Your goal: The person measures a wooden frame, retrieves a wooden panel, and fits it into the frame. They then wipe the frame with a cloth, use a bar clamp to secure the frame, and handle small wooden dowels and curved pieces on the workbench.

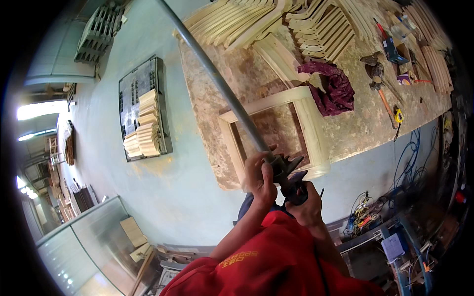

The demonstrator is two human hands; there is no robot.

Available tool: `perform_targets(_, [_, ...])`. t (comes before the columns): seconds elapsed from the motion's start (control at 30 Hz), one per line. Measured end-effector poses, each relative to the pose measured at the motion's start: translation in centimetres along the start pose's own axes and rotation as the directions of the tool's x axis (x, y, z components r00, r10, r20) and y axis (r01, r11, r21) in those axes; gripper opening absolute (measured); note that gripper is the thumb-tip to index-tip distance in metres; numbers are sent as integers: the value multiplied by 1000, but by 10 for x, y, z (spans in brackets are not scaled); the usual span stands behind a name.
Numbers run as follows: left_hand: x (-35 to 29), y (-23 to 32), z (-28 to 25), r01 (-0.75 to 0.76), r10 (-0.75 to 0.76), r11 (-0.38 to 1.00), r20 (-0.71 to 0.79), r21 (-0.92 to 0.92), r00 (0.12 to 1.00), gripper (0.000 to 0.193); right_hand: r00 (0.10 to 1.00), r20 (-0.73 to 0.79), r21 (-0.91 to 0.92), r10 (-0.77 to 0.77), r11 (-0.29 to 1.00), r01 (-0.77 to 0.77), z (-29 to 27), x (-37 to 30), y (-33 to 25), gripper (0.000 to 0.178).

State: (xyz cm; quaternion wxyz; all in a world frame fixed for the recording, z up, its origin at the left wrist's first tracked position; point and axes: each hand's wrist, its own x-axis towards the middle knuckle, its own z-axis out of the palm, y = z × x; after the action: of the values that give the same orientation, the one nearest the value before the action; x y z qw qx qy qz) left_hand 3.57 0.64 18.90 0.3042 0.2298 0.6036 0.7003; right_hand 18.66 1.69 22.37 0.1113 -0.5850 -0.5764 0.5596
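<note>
A long grey pipe clamp (212, 74) slants from the top of the view down to my body, its dark metal head (280, 166) in front of my chest. My left hand (261, 180) is closed round the pipe just beside that head. Lower and to the right, my right hand (306, 204) grips the dark end part of the clamp; some fingers are hidden behind it. Beneath the clamp, a pale wooden frame (308, 118) lies on the worktable (210, 84) near its front edge. Crumpled maroon cloth (333, 91) touches the frame's far right corner.
Curved wooden pieces (321, 32) are stacked along the table's far side. A hammer (385, 103), a yellow tape measure (398, 115) and small boxes (395, 52) lie to the right. On the floor at left, a black pallet (133, 93) carries wood pieces. Tangled cables (363, 217) lie lower right.
</note>
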Motion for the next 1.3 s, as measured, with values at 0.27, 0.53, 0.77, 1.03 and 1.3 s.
perform_targets(0.27, [143, -90, -24, 249, -321, 917, -206, -313, 924, 40, 988, -140, 135, 66, 990, -47, 55, -17, 55, 54])
perform_targets(0.53, [317, -137, -12, 30, -57, 940, -69, -340, 996, 29, 948, -309, -233, -70, 972, -4, 14, -52, 155, 52])
perform_targets(0.77, [319, -200, 23, 207, -209, 962, 8, -180, 978, 15, 914, -394, -278, -95, 960, -20, -2, -30, 205, 48])
perform_targets(1.03, [308, -223, 44, 401, -386, 912, 149, -87, 910, 26, 883, -470, -257, -15, 959, -121, 20, -32, 219, 49])
perform_targets(1.3, [213, -183, 27, 474, -526, 850, 354, 229, 773, 39, 864, -502, -347, 19, 911, -222, 23, -37, 232, 58])
